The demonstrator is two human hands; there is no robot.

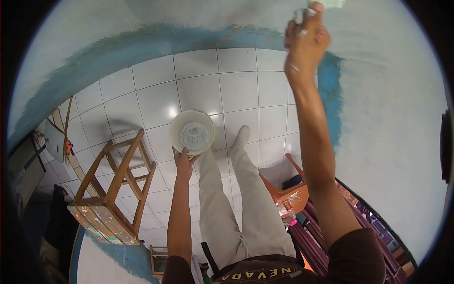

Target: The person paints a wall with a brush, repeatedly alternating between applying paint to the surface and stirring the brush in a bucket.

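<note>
The person's left hand [183,161] clasps the near rim of a white plastic bucket [177,127], thumb and fingers pressed on its edge, likely to keep the mouth level and facing up; white residue coats the bottom. The bucket sits ahead of the person's legs. Up and to the right of the bucket, the right hand [307,43] is closed around a grey-handled tool [299,19], perhaps held high to meet the wall [388,104]; its pinch is blurred. Left of the bucket is a paint-spattered wooden stool [101,221], apparently set aside to leave standing room.
</note>
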